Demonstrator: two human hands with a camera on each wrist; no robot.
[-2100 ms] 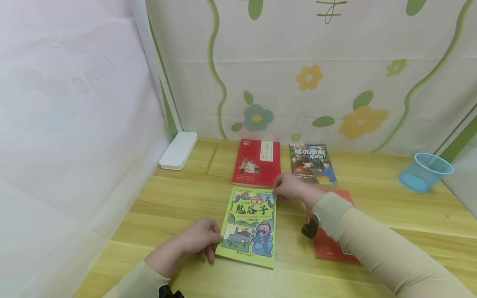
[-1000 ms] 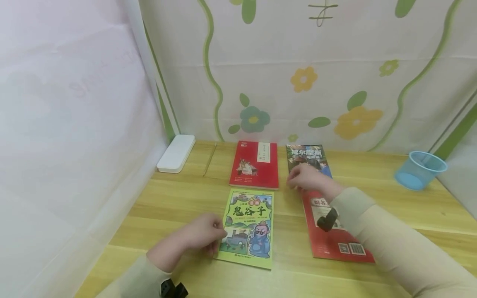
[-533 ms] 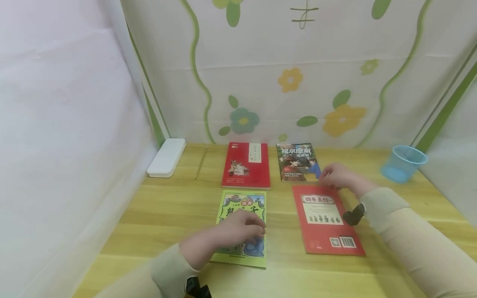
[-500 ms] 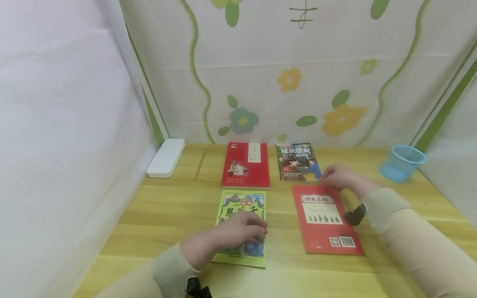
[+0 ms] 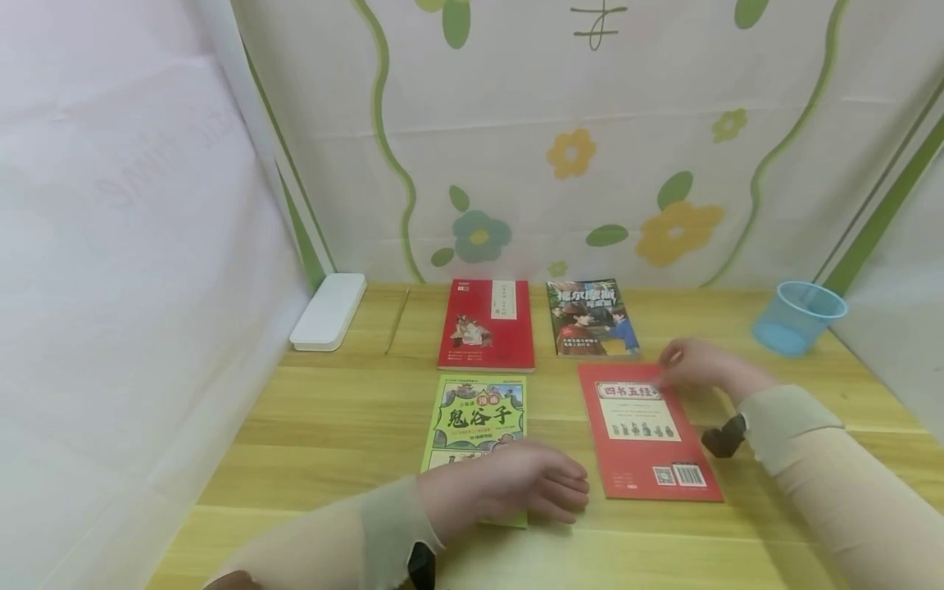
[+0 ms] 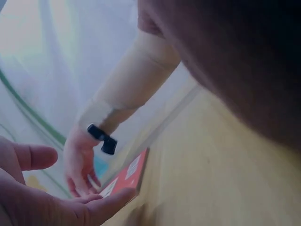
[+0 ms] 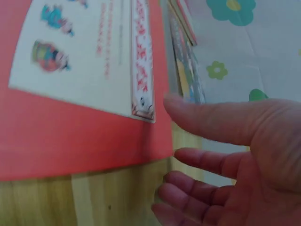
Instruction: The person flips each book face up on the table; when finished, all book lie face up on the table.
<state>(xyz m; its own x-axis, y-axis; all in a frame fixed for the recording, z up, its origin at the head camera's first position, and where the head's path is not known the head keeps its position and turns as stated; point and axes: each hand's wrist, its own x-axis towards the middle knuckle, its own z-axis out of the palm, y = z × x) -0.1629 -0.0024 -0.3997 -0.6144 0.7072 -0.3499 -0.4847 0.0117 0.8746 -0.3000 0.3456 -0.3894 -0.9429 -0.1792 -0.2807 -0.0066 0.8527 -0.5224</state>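
A red book, back cover up with a barcode, lies on the table at the right. My right hand is at its upper right corner; in the right wrist view the thumb and index fingertip stand apart at that corner. My left hand, fingers loosely extended, crosses over the lower part of a green comic-style book, hiding much of its cover. Its fingertips point toward the red book, in the gap between the two books.
Behind lie another red book and a smaller dark illustrated book. A white case and a thin stick are at the back left. A blue translucent cup stands at the back right, near the floral curtain.
My left hand has left the green book's left edge and moved right across it. My right hand went from the green book's upper corner to the red book's upper right corner.
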